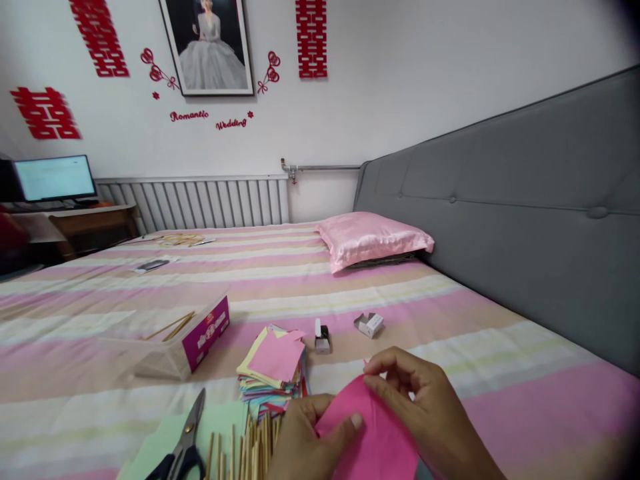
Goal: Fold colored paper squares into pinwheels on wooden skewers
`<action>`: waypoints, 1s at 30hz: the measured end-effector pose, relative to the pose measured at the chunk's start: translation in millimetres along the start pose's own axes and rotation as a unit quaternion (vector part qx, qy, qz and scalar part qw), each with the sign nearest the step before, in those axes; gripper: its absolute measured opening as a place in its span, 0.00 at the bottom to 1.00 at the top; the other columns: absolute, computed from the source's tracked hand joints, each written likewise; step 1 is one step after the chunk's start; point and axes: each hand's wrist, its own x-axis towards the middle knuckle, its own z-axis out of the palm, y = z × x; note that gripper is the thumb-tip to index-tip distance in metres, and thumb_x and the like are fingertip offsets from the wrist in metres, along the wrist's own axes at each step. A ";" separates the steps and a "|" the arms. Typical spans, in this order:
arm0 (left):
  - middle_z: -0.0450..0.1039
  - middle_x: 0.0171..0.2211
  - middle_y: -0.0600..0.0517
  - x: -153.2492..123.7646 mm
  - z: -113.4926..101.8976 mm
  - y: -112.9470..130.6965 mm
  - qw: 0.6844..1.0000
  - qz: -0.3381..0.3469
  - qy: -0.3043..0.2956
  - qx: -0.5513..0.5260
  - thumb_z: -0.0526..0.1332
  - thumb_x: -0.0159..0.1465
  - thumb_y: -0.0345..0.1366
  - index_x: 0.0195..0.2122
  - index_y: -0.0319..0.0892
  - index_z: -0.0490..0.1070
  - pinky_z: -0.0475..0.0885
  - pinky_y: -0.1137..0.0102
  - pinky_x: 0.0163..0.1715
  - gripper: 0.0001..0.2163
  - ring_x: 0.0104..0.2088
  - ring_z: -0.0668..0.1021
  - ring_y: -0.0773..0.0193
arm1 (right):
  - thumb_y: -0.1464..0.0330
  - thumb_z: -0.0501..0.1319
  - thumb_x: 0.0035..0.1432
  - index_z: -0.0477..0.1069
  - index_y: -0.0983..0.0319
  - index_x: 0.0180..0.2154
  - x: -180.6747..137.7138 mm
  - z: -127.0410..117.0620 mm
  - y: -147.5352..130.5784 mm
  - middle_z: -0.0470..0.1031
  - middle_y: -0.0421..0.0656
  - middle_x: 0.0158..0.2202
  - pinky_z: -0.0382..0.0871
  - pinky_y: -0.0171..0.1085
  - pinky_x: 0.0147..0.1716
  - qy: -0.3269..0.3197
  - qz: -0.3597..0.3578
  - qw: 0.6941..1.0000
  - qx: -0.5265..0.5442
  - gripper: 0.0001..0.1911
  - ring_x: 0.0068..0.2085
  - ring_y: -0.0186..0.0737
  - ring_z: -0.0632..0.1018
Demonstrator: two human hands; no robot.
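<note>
A bright pink sheet of paper (377,437) is held up between my two hands at the bottom of the view. My left hand (320,440) grips its left side, thumb flat on the front. With thumb and index finger, my right hand (413,393) pinches the top corner. Just left of my left hand lie several thin wooden sticks (254,448). Beyond them sits a stack of coloured paper (277,357), a pink piece on top. Scissors (188,437) with dark handles rest on pale green paper (155,441).
A clear plastic box (167,360) with a purple label holds a few sticks. Two small boxes (323,338) (370,325) stand on the striped bedsheet (280,293). Farther back are a pink pillow (373,237) and a flat dark object (153,265). A grey headboard (500,200) borders the right.
</note>
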 end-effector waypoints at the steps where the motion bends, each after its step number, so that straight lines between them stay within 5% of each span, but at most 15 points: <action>1: 0.59 0.15 0.56 -0.8 -0.9 0.5 1.000 0.001 -0.001 0.019 0.64 0.46 0.48 0.17 0.35 0.66 0.51 0.76 0.17 0.18 0.17 0.59 0.73 | 0.64 0.60 0.48 0.71 0.60 0.25 -0.9 1.6 -0.7 0.65 0.36 0.18 0.58 0.30 0.20 0.000 -0.014 1.000 -0.004 0.06 0.21 0.32 0.64; 6: 0.59 0.16 0.56 -3.9 -10.1 6.0 0.998 0.018 0.007 0.057 0.63 0.49 0.44 0.18 0.35 0.66 0.52 0.75 0.19 0.15 0.18 0.60 0.72 | 0.65 0.60 0.50 0.72 0.58 0.29 -8.2 4.3 -5.6 0.71 0.38 0.22 0.62 0.31 0.21 0.010 -0.098 0.994 -0.050 0.04 0.22 0.34 0.69; 12: 0.69 0.20 0.52 -4.6 -29.6 13.5 0.989 0.041 0.119 -0.083 0.64 0.49 0.43 0.26 0.34 0.72 0.60 0.75 0.24 0.14 0.24 0.68 0.68 | 0.63 0.59 0.51 0.69 0.57 0.29 -13.2 -2.3 -4.0 0.70 0.40 0.23 0.65 0.33 0.22 0.144 -0.117 0.981 -0.062 0.05 0.24 0.37 0.71; 14: 0.72 0.22 0.51 -8.0 -33.4 18.9 0.981 0.043 0.143 -0.125 0.65 0.50 0.42 0.29 0.35 0.74 0.62 0.75 0.26 0.13 0.25 0.69 0.68 | 0.63 0.59 0.51 0.70 0.58 0.31 -11.0 -6.9 -1.1 0.69 0.39 0.23 0.66 0.33 0.21 0.114 -0.117 0.985 -0.056 0.06 0.24 0.37 0.71; 17: 0.73 0.24 0.51 -14.7 -34.5 27.6 0.972 0.053 0.157 -0.168 0.64 0.51 0.39 0.32 0.37 0.75 0.63 0.76 0.27 0.11 0.26 0.69 0.69 | 0.65 0.57 0.53 0.69 0.57 0.42 -8.9 -14.8 1.4 0.70 0.38 0.25 0.68 0.32 0.21 -0.017 -0.100 0.994 -0.043 0.13 0.23 0.34 0.71; 21: 0.73 0.23 0.51 -17.7 -31.0 29.9 0.975 0.048 0.114 -0.186 0.64 0.51 0.38 0.32 0.36 0.75 0.64 0.75 0.27 0.11 0.25 0.69 0.69 | 0.66 0.54 0.56 0.63 0.49 0.51 -14.9 -20.8 4.5 0.73 0.42 0.38 0.72 0.36 0.31 -0.170 -0.043 0.981 -0.084 0.19 0.33 0.37 0.75; 25: 0.72 0.22 0.49 -12.8 -24.0 20.4 0.979 0.035 0.039 -0.196 0.66 0.48 0.41 0.31 0.34 0.75 0.63 0.74 0.26 0.14 0.23 0.68 0.69 | 0.66 0.57 0.54 0.71 0.46 0.43 -18.0 -19.3 12.3 0.72 0.41 0.44 0.71 0.39 0.38 -0.183 -0.049 0.974 -0.127 0.14 0.44 0.43 0.73; 30: 0.69 0.20 0.51 -11.3 -17.3 17.4 0.983 0.026 -0.016 -0.180 0.67 0.46 0.42 0.26 0.35 0.75 0.63 0.73 0.26 0.14 0.22 0.67 0.69 | 0.68 0.59 0.52 0.75 0.47 0.32 -10.8 -19.1 12.5 0.77 0.38 0.34 0.68 0.41 0.40 -0.207 -0.051 0.965 -0.155 0.09 0.41 0.43 0.73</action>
